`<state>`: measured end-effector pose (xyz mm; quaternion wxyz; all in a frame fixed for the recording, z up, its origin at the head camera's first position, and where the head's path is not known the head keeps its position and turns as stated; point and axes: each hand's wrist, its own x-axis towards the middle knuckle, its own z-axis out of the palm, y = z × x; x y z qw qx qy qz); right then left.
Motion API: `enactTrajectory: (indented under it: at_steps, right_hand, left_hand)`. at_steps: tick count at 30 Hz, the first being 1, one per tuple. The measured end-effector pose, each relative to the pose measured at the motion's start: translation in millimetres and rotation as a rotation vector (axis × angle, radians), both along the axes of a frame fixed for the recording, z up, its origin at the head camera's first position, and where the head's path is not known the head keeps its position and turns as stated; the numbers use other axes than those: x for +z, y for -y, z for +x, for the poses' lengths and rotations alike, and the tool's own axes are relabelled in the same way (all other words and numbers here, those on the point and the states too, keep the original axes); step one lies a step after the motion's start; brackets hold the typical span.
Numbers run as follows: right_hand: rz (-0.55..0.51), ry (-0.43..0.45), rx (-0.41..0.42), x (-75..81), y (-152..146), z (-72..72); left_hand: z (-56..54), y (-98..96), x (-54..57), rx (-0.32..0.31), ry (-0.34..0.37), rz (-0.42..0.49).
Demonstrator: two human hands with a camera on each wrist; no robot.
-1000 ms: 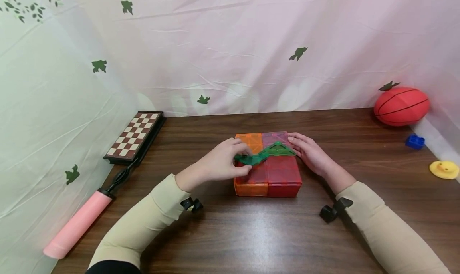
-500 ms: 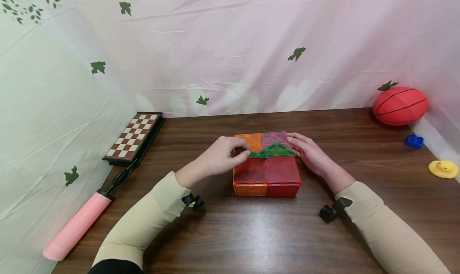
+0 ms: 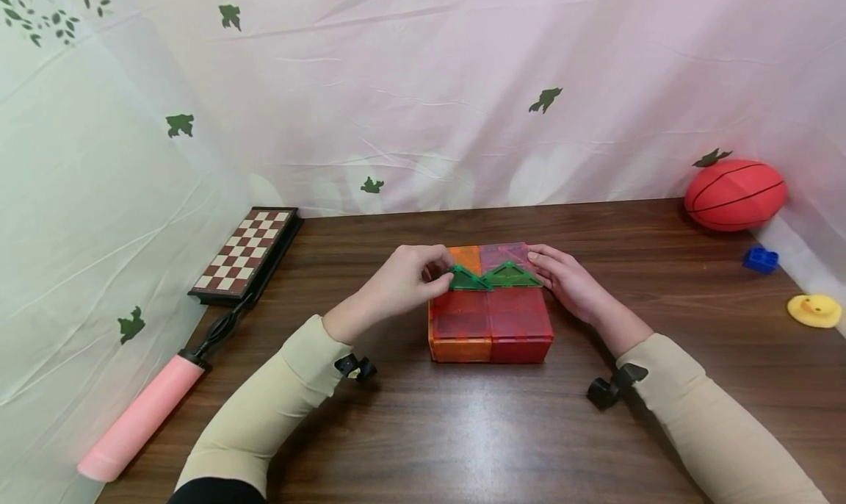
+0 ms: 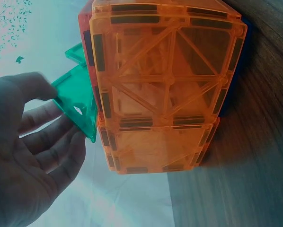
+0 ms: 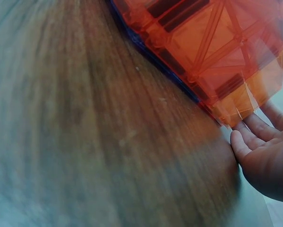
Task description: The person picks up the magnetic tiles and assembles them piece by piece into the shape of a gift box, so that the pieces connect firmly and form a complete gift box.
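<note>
A low box of see-through magnetic tiles (image 3: 490,313), orange, red and purple, sits in the middle of the table. On its top a green triangular tile (image 3: 510,275) stands on edge toward the right. Beside it, my left hand (image 3: 411,287) pinches a second green triangular tile (image 4: 77,101) by its left corner, the tile upright at the box's top. The two triangles meet near the top's centre line. My right hand (image 3: 570,282) lies along the box's right back side, its fingers (image 5: 255,125) extended against the orange tile wall (image 5: 241,97).
At the back left lies a chessboard case (image 3: 244,254), with a pink-handled whisk-like tool (image 3: 145,412) in front of it. Along the right side are a red ball (image 3: 735,195), a blue toy brick (image 3: 761,260) and a yellow rubber duck (image 3: 814,311). Fabric walls (image 3: 423,107) bound the table.
The left hand has raised its green triangular tile from a lower, slanted pose to upright beside the other one. The right hand has stayed at the box's side.
</note>
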<state>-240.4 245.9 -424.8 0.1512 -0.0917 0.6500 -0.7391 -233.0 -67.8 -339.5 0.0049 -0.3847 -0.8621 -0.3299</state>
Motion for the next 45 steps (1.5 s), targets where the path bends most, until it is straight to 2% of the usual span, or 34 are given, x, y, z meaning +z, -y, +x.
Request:
enactTrajectory:
  at_steps: [7,20,35,45]
  right_hand:
    - [0.014,0.004,0.002,-0.1,-0.4,0.5]
    - [0.009,-0.001,0.002,1.5,0.3,1.8]
    - [-0.006,-0.006,-0.015,-0.1,1.4,0.2]
    - [0.025,0.001,-0.014,-0.4,0.8,0.6]
  left_hand:
    - [1.1,1.0,-2.4,0.004,-0.001,-0.038]
    - [2.4,0.9,-4.6,0.006,-0.042,-0.03]
    - [2.4,1.7,-7.9,0.006,-0.033,-0.017]
    - [1.3,2.6,-10.2,0.007,-0.028,-0.016]
